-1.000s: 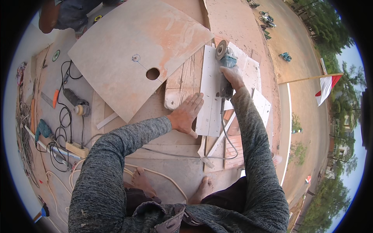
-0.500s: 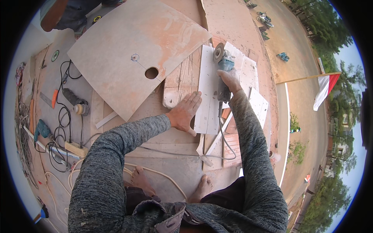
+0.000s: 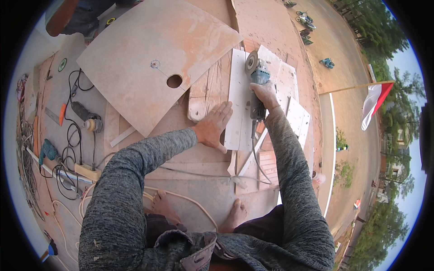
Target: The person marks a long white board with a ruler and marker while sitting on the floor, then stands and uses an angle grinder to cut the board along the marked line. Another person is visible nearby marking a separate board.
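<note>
Your angle grinder lies along the white panel, its disc at the far end near the panel's top edge, and its cord trails back toward you past the panel's near edge. Your right hand has its fingers clenched around the grinder's body, just behind the blue-green head. Your left hand lies flat with the fingers spread and released, gripping nothing; the palm rests on the brown wood beside the panel and the fingertips reach the panel's left edge. The panel sits on a stack of worn wooden boards, which lie on the floor in front of your bare feet.

To the left of the boards a large brown sheet with a round hole lies tilted across the floor. More white panels lie just to the right of your right hand. Far left, tangled black cables run among a teal power drill and another small power tool. At the top left another person is partly in view. Beyond the floor's right edge a red and white flag hangs on a pole over the road.
</note>
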`<state>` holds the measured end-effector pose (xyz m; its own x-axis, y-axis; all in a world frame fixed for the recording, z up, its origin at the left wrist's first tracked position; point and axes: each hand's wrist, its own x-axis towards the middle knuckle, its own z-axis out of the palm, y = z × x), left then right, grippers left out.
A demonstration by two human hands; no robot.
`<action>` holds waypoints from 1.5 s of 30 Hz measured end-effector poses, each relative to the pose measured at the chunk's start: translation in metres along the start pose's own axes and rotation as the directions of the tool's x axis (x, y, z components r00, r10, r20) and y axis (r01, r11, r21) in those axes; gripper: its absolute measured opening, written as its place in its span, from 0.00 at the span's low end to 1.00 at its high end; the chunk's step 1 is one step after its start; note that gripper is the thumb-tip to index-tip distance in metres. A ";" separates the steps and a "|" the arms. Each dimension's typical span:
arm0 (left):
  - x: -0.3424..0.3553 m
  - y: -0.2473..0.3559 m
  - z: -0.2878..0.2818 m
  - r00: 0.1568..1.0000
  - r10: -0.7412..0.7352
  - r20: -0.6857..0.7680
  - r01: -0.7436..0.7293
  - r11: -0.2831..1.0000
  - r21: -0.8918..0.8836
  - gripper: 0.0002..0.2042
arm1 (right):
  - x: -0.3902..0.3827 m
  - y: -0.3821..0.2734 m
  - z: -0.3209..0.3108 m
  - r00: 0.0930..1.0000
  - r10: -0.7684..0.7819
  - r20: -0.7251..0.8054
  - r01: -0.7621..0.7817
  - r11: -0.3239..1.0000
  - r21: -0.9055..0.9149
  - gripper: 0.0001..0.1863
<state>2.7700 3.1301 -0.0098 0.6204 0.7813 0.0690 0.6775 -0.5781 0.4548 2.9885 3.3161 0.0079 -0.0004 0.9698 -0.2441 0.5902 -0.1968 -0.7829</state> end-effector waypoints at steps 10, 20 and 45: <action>-0.003 -0.003 0.005 1.000 0.001 -0.014 -0.001 1.000 0.024 0.72 | -0.043 -0.023 -0.005 0.994 0.090 0.065 -0.094 0.994 0.052 0.16; 0.000 0.000 0.003 1.000 -0.013 -0.009 0.013 1.000 0.010 0.71 | -0.059 -0.001 -0.008 0.999 0.040 -0.024 -0.041 0.997 -0.064 0.23; 0.001 -0.001 0.005 0.999 -0.034 0.042 0.030 0.996 0.086 0.73 | -0.119 0.023 -0.012 0.993 0.118 0.021 -0.113 0.982 -0.149 0.40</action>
<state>2.7719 3.1297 -0.0148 0.6130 0.7899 0.0164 0.7273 -0.5723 0.3788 3.0118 3.1977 0.0263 0.0519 0.9365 -0.3467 0.7003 -0.2816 -0.6559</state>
